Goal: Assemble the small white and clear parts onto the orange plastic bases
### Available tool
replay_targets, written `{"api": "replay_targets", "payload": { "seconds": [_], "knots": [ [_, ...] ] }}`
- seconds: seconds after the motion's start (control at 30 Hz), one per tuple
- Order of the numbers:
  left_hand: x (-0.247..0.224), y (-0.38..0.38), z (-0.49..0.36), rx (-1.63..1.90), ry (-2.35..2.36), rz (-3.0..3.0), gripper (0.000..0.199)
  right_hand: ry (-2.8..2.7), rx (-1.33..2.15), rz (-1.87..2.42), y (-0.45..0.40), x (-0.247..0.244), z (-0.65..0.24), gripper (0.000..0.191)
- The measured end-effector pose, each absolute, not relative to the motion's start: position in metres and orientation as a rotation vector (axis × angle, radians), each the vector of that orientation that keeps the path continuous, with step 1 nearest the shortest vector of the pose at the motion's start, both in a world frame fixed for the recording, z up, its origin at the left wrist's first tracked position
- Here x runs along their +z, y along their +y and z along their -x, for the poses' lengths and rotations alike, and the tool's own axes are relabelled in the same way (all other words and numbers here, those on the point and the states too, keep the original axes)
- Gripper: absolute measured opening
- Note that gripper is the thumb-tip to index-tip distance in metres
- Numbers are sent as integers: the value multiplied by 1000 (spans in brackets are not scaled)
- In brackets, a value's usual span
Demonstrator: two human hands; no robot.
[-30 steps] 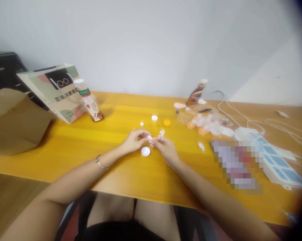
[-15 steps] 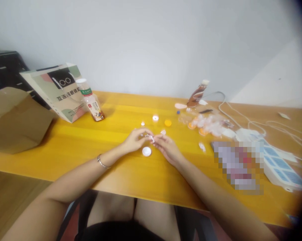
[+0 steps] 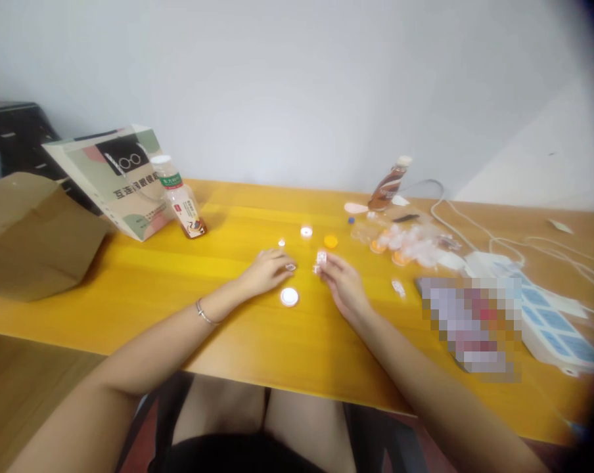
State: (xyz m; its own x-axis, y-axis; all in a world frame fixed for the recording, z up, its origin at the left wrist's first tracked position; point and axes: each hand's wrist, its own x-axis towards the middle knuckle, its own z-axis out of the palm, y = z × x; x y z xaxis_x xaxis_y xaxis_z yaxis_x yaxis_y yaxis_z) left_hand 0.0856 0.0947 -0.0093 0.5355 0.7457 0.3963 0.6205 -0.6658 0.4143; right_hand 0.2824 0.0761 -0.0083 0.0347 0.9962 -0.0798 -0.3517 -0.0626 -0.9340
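My left hand point(image 3: 268, 270) rests low over the table, fingers curled together. At its fingertips is a small white part point(image 3: 290, 267) with dark markings, pinched between them as far as the blur shows. Across a short gap, my right hand point(image 3: 345, 284) pinches a small white piece point(image 3: 321, 258) with reddish lines between thumb and fingers. Just below the left fingertips lies a round white lid-like disc point(image 3: 290, 297). Beyond the hands are a white ring-like piece point(image 3: 305, 231), a yellow round cap point(image 3: 331, 242) and a tiny white piece point(image 3: 282, 243).
Left stand a paper gift bag point(image 3: 129, 177), a brown paper bag point(image 3: 35, 236) and a drink bottle point(image 3: 186, 203). Right are a cola-coloured bottle point(image 3: 389, 184), plastic-wrapped bits point(image 3: 415, 246), a small patterned piece point(image 3: 398, 288), a blurred-out flat object point(image 3: 467, 328), a power strip point(image 3: 556, 328) and cables.
My hands have come apart from where they met. The right hand has moved right to the white piece there, and the left has drawn slightly left and flattened.
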Motion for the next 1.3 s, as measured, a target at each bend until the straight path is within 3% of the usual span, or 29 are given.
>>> {"api": "replay_targets", "payload": {
  "seconds": [0.37,0.6,0.8,1.3],
  "knots": [
    [-15,96,-89,843,1149,-2647,19,-874,1493,1003,71,-10,-277,25],
    [-11,85,-94,1205,1146,-2160,12,-925,1527,1000,68,-10,-273,30],
    [-6,75,-110,1210,1008,-1688,21,-1110,1524,976,66,-10,-268,33],
    [-11,75,-115,1287,1072,-1592,18,-1108,1507,987,61,-9,-263,26]
  ]
}}
